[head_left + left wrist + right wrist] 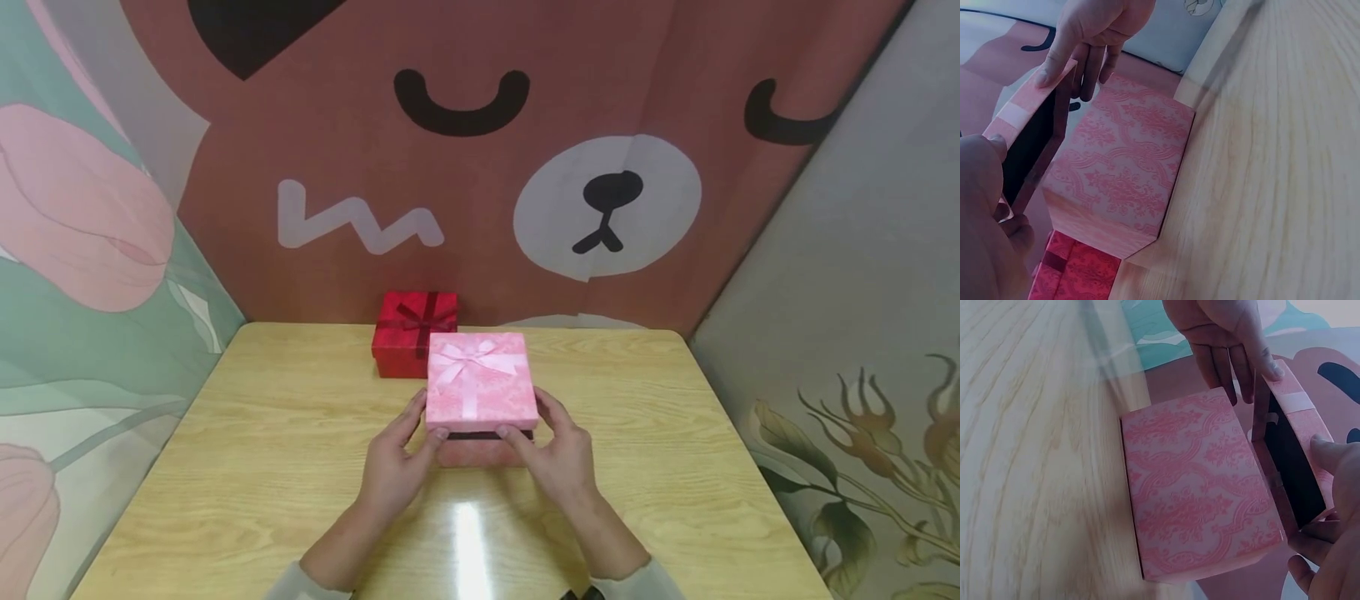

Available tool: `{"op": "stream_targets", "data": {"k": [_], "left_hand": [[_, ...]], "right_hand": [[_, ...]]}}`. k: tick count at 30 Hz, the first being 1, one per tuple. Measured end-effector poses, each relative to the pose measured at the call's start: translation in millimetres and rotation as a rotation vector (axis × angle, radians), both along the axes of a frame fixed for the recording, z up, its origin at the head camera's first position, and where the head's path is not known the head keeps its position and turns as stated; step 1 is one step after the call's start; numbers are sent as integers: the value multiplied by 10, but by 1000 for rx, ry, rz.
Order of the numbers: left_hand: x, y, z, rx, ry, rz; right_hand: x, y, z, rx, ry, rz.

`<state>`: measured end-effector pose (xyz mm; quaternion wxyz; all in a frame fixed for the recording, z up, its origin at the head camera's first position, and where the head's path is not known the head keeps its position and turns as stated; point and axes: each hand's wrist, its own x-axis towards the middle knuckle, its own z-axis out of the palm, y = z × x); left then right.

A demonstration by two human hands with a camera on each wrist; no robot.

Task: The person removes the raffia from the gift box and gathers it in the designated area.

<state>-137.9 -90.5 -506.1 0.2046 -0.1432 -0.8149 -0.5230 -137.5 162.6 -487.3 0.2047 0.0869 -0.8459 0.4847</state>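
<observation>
A pink gift box lid (480, 387) with a pale ribbon bow is held level over its patterned pink box base (1119, 156). My left hand (397, 458) grips the lid's left side, thumb at the front edge and fingers along the side. On the opposite side my right hand (558, 454) grips it the same way. Both wrist views show the lid raised off the base, its dark inside visible through the gap. The base (1200, 487) stands upright on the table.
Behind and to the left of the pink box stands a red gift box (393, 350) with a dark red ribbon, partly hidden by the lid. The wooden table (262, 467) meets a bear-patterned curtain (337, 283) at its back edge.
</observation>
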Motion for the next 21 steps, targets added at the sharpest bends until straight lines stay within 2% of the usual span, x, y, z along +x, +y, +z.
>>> {"op": "stream_targets", "data": {"k": [4,10,14,18,21], "left_hand": [[0,-50,12,1,9,13],[22,-131,2,-2,13,50],[45,-193,7,9,27,78],[57,-251,20,68,64,82],[60,-296,39,170,58,69]], "right_hand": [[-28,-56,15,-10,20,2],[-94,-148,10,8,143,54],[-106,-204,20,20,181,71],[-100,-258,57,24,192,77],[-104,-307,85,18,184,110]]}}
